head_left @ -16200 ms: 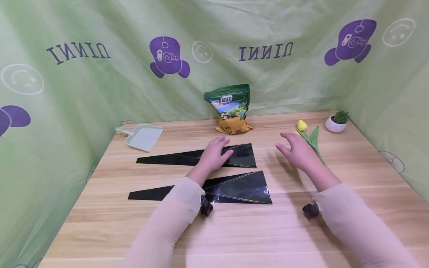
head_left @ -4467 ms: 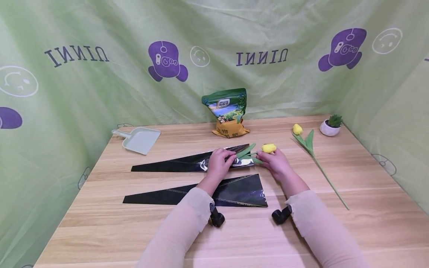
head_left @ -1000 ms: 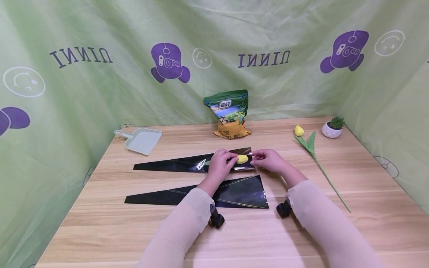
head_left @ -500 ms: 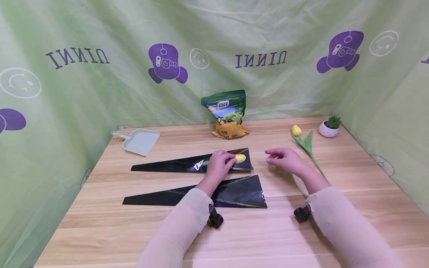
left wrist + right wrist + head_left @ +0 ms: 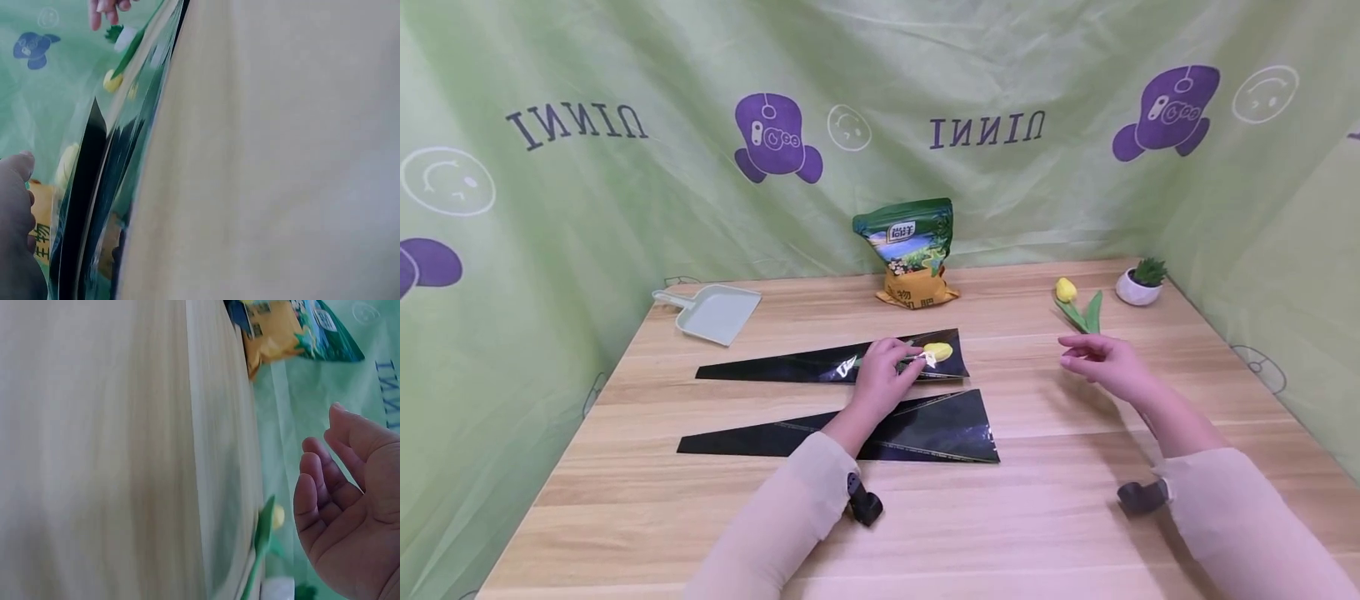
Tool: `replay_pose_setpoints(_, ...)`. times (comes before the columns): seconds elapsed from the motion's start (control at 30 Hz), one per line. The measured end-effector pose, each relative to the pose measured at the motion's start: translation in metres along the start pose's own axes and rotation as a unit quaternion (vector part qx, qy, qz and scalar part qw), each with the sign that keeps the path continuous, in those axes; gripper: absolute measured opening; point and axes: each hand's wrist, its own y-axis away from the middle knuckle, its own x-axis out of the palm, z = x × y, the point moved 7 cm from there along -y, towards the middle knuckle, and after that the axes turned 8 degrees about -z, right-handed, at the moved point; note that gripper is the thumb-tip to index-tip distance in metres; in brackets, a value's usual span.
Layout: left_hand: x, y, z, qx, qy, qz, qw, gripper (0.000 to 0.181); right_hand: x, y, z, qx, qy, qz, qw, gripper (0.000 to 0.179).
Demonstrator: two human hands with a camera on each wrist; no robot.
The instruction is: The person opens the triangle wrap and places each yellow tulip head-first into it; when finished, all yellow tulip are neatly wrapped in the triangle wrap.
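Note:
A black flower sleeve [image 5: 782, 364] with a clear front lies on the table, and a yellow tulip [image 5: 937, 351] shows inside its wide end. My left hand [image 5: 882, 379] is over this sleeve, thumb and fingers apart beside the bloom. The left wrist view shows the left hand [image 5: 17, 225] with its thumb free of the film. Nearer me lies a second black sleeve [image 5: 940, 425]. My right hand [image 5: 1108, 364] hovers with loosely bent fingers, holding nothing, just in front of another yellow tulip [image 5: 1065, 290]. Its stem is mostly hidden behind that hand and arm.
A green and orange pouch [image 5: 906, 254] stands at the back middle. A pale dustpan [image 5: 717, 315] lies at the back left, and a small potted plant [image 5: 1139, 285] sits at the back right. Green cloth [image 5: 880, 50] hangs around the table.
The first tulip has gone from lying half out of the far sleeve to inside it. My right hand has let go of the sleeve's edge and moved right; my left hand has loosened and drawn slightly back.

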Motion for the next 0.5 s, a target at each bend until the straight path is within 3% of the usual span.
replay_pose_setpoints(0.27,0.007,0.024,-0.016,-0.001,0.044,0.045,0.998,0.024,-0.027,0.016,-0.023,0.007,0.03,-0.022,0.9993,0.058)
replay_pose_setpoints(0.5,0.021,0.043,-0.029,-0.006,0.033,0.101,0.9944,0.028,-0.041,0.028,-0.04,0.016,0.05,-0.026,0.9983,0.061)
